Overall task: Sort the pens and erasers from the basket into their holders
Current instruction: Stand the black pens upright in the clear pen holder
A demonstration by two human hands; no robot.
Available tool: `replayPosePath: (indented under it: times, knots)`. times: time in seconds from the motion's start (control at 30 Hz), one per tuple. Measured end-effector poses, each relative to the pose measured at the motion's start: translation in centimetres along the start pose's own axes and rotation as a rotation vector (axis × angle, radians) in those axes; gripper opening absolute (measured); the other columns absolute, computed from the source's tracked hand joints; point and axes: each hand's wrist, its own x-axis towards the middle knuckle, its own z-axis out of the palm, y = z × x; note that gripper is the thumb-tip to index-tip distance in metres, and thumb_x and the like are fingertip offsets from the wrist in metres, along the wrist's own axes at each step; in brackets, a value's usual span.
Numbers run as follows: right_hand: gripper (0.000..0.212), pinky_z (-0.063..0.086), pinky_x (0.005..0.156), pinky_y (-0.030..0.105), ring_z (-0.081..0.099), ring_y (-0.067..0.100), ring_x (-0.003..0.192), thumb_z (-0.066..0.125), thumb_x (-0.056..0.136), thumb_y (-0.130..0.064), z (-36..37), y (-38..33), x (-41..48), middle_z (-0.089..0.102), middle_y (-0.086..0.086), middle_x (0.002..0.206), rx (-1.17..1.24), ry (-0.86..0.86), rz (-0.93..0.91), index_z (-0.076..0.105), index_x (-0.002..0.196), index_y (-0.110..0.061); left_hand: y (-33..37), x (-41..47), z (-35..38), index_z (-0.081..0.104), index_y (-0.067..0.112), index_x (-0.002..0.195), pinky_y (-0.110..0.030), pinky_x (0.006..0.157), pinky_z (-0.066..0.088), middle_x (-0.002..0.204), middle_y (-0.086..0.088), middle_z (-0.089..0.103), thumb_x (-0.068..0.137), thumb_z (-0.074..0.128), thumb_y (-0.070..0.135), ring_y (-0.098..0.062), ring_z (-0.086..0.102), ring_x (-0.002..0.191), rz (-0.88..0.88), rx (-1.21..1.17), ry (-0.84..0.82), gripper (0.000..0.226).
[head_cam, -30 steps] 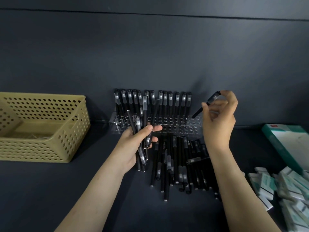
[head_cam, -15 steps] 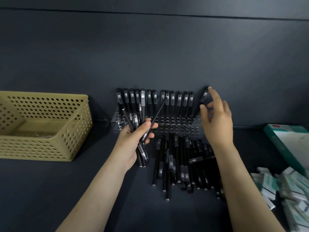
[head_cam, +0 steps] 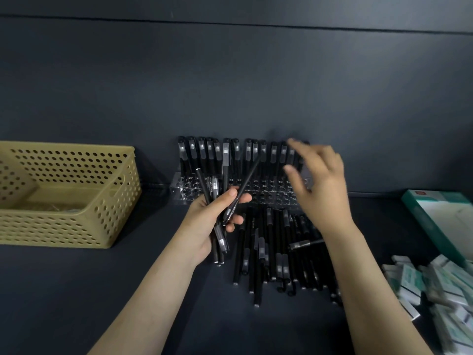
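basket (head_cam: 76, 201) far left. left hand (head_cam: 210, 221) grips a bunch of pens (head_cam: 220, 240); right hand (head_cam: 321, 183), fingers apart and empty, hovers by the rack (head_cam: 266, 187). best pull one pen, seat it upright in a free hole. erasers (head_cam: 409, 278) lie right.

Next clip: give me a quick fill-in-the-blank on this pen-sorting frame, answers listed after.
The left hand grips several black ____.
The right hand, open, holds ____.
The yellow basket stands to the ____ of the clear pen holder.
The erasers are piled on the far ____ of the scene.
Missing words: pens, nothing, left, right.
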Motion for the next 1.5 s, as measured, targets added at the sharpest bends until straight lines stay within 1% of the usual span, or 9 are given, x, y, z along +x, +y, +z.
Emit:
replayPosePath:
  times: [0.17,0.4,0.57,0.8,0.9,1.1,1.23,1.4,1.5]
  knots:
    - [0.025,0.038,0.102,0.041,0.049,0.017,0.122,0.068,0.084,-0.040,1.3,-1.8,-0.2,0.064,-0.010,0.122,0.097,-0.217,-0.202,0.076,0.102,-0.025,-0.3,-0.1,0.2,0.070,0.012,0.106,-0.019,0.043,0.038,0.099,-0.008,0.074,0.090,0.061,0.024,-0.012,0.055,0.049,0.009,0.051,-0.033,0.022]
    - [0.022,0.045,0.092,0.049,0.061,0.014,0.104,0.077,0.080,-0.021,1.1,-1.0,-0.5,0.070,-0.013,0.103,0.139,-0.306,-0.137,0.074,0.102,-0.025,-0.5,-0.2,0.3,0.071,0.014,0.105,-0.019,0.045,0.037,0.103,-0.009,0.074,0.093,0.057,0.027,-0.012,0.055,0.050,-0.009,0.066,-0.093,0.023]
    - [0.019,0.046,0.091,0.044,0.060,0.015,0.102,0.076,0.081,-0.018,1.2,-0.9,-0.6,0.070,-0.013,0.102,0.141,-0.309,-0.162,0.075,0.099,-0.023,-0.5,-0.2,0.2,0.070,0.012,0.107,-0.019,0.046,0.036,0.104,-0.009,0.073,0.093,0.056,0.027,-0.012,0.054,0.050,-0.026,0.051,-0.104,0.025]
    - [0.013,0.048,0.084,0.013,0.064,0.006,0.089,0.070,0.086,-0.012,0.1,0.1,-0.2,0.068,-0.007,0.095,0.238,-0.152,0.018,0.070,0.099,-0.013,-0.4,-0.1,0.1,0.067,0.008,0.109,-0.018,0.045,0.039,0.105,-0.009,0.073,0.094,0.054,0.025,-0.011,0.057,0.051,-0.031,-0.003,-0.092,0.026]
    - [0.025,0.050,0.078,0.014,0.066,0.010,0.086,0.068,0.088,-0.010,-0.7,0.7,-0.1,0.064,-0.012,0.093,0.335,-0.038,0.220,0.057,0.107,-0.022,-0.5,-0.1,0.3,0.068,0.011,0.113,-0.019,0.046,0.039,0.100,-0.005,0.073,0.092,0.057,0.026,-0.011,0.054,0.053,-0.022,-0.005,-0.085,0.028]
    - [0.080,0.055,0.081,0.028,0.069,0.017,0.088,0.057,0.092,0.003,-2.0,2.3,-0.1,0.055,-0.006,0.105,0.393,0.082,0.288,0.015,0.148,-0.036,-0.6,0.0,0.5,0.064,0.016,0.118,-0.020,0.049,0.040,0.107,-0.005,0.073,0.093,0.056,0.025,-0.012,0.058,0.056,-0.016,0.002,-0.083,0.028]
    - [0.076,0.051,0.082,0.018,0.069,0.017,0.094,0.054,0.093,0.006,-1.6,3.0,0.0,0.046,-0.016,0.106,0.342,0.136,0.300,0.017,0.150,-0.029,-0.6,-0.1,0.6,0.063,0.009,0.113,-0.022,0.053,0.041,0.107,-0.004,0.073,0.094,0.055,0.025,-0.012,0.063,0.061,-0.017,0.021,-0.063,0.026]
    - [0.080,0.052,0.076,0.020,0.066,0.016,0.085,0.055,0.091,0.006,-0.7,3.4,-0.3,0.054,-0.001,0.105,0.259,0.138,0.270,0.014,0.149,-0.031,-0.8,0.1,0.5,0.065,0.007,0.107,-0.022,0.057,0.047,0.104,-0.007,0.074,0.093,0.057,0.023,-0.012,0.065,0.067,-0.015,0.025,-0.048,0.022]
    - [0.079,0.052,0.078,0.024,0.064,0.014,0.084,0.054,0.091,0.007,-0.4,3.5,-0.5,0.054,-0.012,0.095,0.237,0.097,0.285,0.016,0.150,-0.029,-0.8,0.1,0.5,0.068,0.008,0.105,-0.022,0.057,0.051,0.099,-0.006,0.074,0.092,0.058,0.022,-0.012,0.065,0.068,-0.018,0.015,-0.035,0.022]
